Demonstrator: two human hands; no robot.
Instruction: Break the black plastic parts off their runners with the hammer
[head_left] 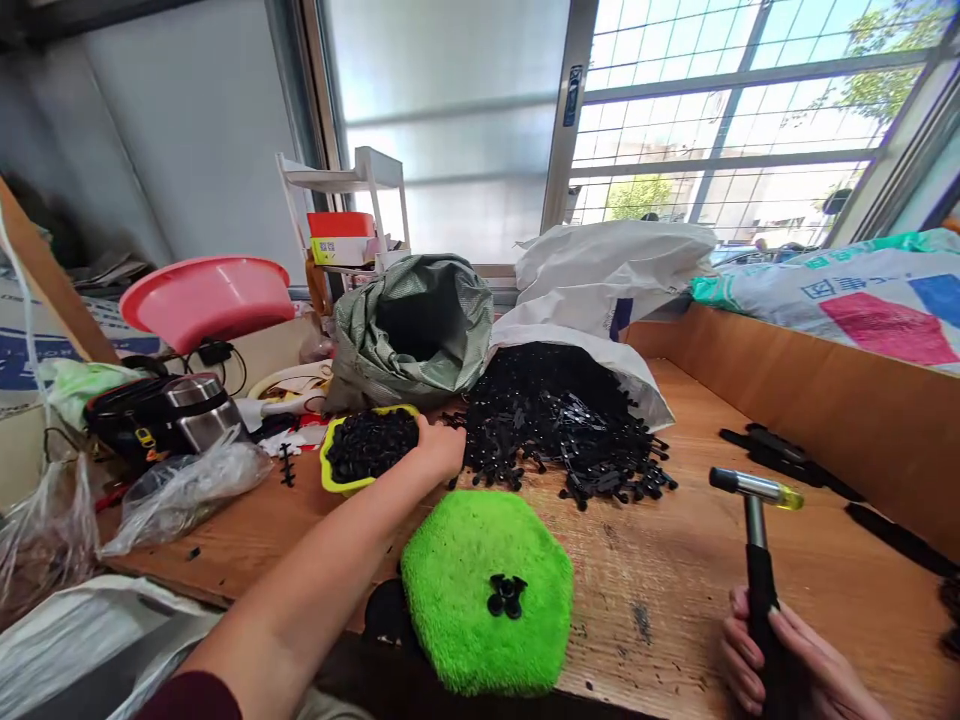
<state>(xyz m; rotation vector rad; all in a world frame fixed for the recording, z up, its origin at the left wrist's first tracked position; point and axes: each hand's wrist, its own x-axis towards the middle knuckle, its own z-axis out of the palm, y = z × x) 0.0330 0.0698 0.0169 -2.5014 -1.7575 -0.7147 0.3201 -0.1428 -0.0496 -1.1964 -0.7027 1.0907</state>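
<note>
My left hand [442,450] reaches forward to the left edge of a heap of small black plastic parts [555,420], right beside a yellow basket [328,470] filled with small black pieces [373,443]. Its fingers point away from me and are hidden behind the back of the hand. My right hand [757,650] is wrapped round the black handle of a two-faced hammer [757,490]. The hammer stands head up, with one black face and one clear yellow face. On a green plush pad [487,560] in front of me lie several round black plastic pieces [507,595].
Behind the basket stands an open grey-green woven sack [412,330]. A white sack [607,280] lies behind the heap. To the left are a pink basin [206,300], a steel flask [201,410] and plastic bags [187,490]. A wooden board [810,380] borders the table's right side.
</note>
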